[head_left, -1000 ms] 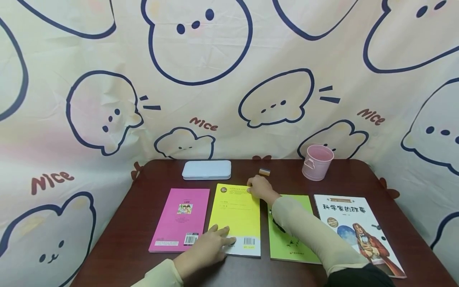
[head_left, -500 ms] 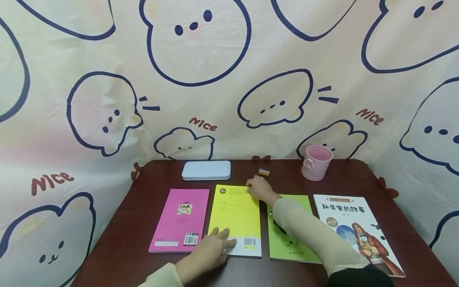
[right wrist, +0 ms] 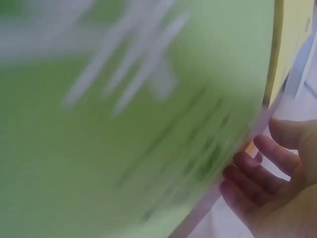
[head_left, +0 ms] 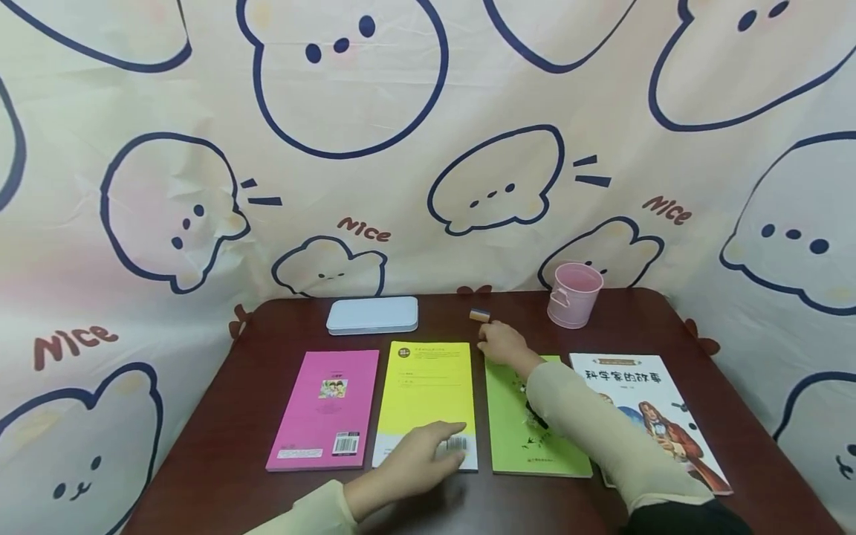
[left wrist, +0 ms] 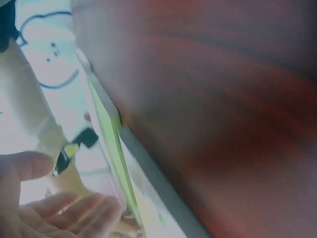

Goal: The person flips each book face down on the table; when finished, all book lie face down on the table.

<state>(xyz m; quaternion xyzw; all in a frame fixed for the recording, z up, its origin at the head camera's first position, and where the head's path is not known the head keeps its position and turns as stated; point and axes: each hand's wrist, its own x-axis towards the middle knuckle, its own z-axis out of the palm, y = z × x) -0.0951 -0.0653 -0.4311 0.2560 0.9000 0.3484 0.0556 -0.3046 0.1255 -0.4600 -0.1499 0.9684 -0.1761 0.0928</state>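
Note:
In the head view my left hand (head_left: 421,457) hovers over the bottom of the yellow book (head_left: 428,386), thumb and fingers extended and apart, partly covering its barcode. The left wrist view has the same hand (left wrist: 59,213) low at the left, beside the books' edges. My right hand (head_left: 506,345) reaches to the top edge of the green book (head_left: 521,416), its forearm crossing that book's right side. Seen from the right wrist, the right hand's fingers (right wrist: 247,173) are loosely bent right at the green cover's far edge, the thumb raised apart from them.
Left of the yellow book lies a pink book (head_left: 328,409). A white book (head_left: 669,416) with a picture cover is at the right, partly under the sleeve. Behind stand a pale flat case (head_left: 372,316), a small eraser-like block (head_left: 479,315) and a pink bucket (head_left: 575,296).
My right hand has left the yellow book's top corner for the green book's top edge. The left hand has shifted right across the yellow book's lower end. The head view has turned slightly right.

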